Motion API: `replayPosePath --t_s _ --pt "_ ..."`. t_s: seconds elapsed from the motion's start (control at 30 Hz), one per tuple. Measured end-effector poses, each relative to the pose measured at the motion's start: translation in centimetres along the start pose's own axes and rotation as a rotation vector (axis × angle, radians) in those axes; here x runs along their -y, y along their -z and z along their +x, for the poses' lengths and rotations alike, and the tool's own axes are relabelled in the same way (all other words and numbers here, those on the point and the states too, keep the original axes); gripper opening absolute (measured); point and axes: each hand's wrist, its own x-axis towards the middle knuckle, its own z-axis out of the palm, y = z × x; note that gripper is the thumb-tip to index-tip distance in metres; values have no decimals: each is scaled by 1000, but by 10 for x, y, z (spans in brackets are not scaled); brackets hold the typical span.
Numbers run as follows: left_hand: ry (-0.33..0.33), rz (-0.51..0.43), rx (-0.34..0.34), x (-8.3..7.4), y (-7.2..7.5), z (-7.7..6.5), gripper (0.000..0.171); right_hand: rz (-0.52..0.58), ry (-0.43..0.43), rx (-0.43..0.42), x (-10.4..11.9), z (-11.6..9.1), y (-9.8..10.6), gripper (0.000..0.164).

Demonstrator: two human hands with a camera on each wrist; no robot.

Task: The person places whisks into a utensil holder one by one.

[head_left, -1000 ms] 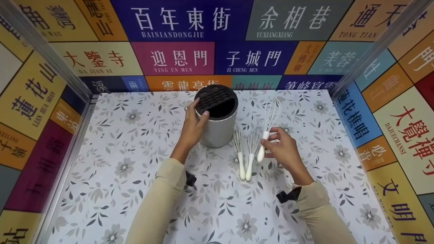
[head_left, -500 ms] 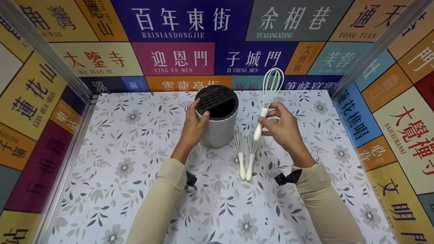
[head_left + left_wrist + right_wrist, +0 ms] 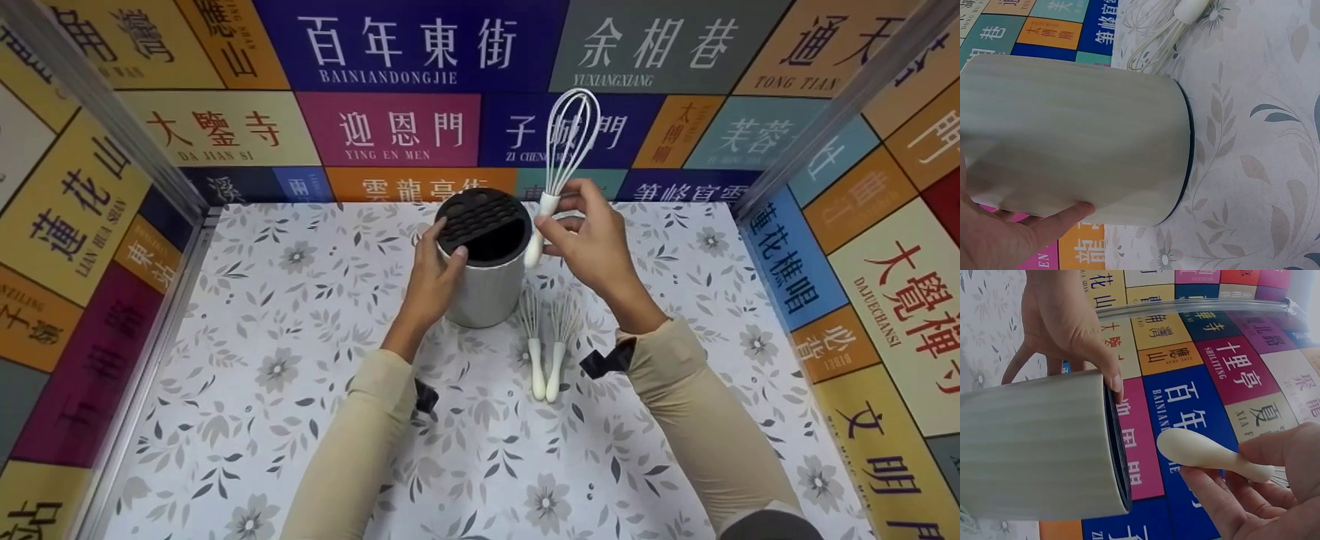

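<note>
A light grey round utensil holder (image 3: 486,296), with a black slotted insert and a wide opening in its top, stands upright on the table. My left hand (image 3: 435,274) grips its left side, thumb at the rim; the left wrist view shows fingers along the wall. My right hand (image 3: 592,232) pinches the white handle of a whisk (image 3: 572,142), wires up, just right of the holder's rim. In the right wrist view the handle end (image 3: 1190,449) points toward the holder's mouth, apart from it. Two more whisks, a left one (image 3: 536,367) and a right one (image 3: 556,367), lie before the holder.
A white cloth with grey leaves and flowers (image 3: 277,367) covers the table. Colourful printed panels (image 3: 390,127) wall the back and both sides. A metal rail (image 3: 150,330) runs along the left edge.
My right hand has raised the whisk from near the table and carried it up and left to the holder's rim. My left hand and the two lying whisks have stayed put.
</note>
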Motion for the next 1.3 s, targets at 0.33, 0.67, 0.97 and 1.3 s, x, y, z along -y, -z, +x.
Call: replayPosePath --t_s 0.33,0.67,0.97,1.3 --pt "22 27 4 -1 0 -1 65 -83 116 -18 -5 24 -31 41" --pt "26 30 -6 -1 -1 -1 65 -211 147 39 -27 31 -58 39" --pt "18 25 1 0 0 0 66 -257 193 59 -38 28 -69 36" --pt "6 32 2 1 -1 0 66 -268 172 42 -35 26 -69 57"
